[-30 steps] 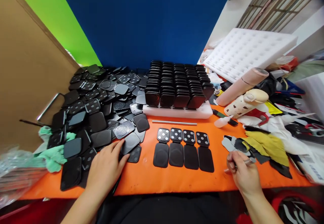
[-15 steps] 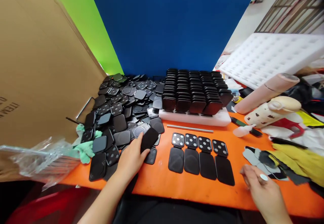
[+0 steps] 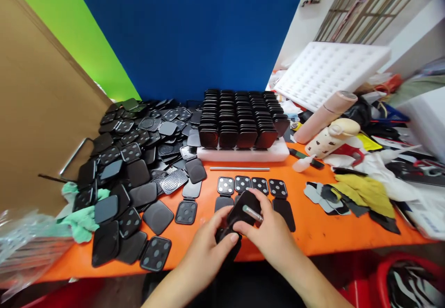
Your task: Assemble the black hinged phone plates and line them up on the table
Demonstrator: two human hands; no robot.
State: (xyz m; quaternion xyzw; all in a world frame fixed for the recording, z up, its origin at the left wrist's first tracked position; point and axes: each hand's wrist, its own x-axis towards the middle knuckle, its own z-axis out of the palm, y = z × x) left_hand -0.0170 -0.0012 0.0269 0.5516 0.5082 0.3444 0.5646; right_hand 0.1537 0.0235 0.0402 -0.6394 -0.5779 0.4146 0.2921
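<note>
My left hand (image 3: 210, 245) is closed around the lower part of a black hinged case (image 3: 243, 206), held tilted above the table's front edge. My right hand (image 3: 274, 227) grips the case's other side, thumb low and fingers at its top edge. A short stick with a grey-green end (image 3: 253, 213) is also in my right hand, lying across the case's dark face; its other end is hidden by the fingers. Behind my hands is a row of opened cases (image 3: 278, 188) with grey dots on their upper halves, partly covered by the hands.
Loose black cases (image 3: 158, 217) are heaped on the left. Stacked cases (image 3: 239, 118) stand in rows on a white foam block (image 3: 243, 154). A metal rod (image 3: 239, 169) lies before it. At right are a pink tumbler (image 3: 325, 115), small squeeze bottle (image 3: 303, 163) and yellow cloth (image 3: 365, 192).
My left hand has brought a black case from the heap to the front middle. My right hand has come in from the right and taken hold of it. The view has turned right.
</note>
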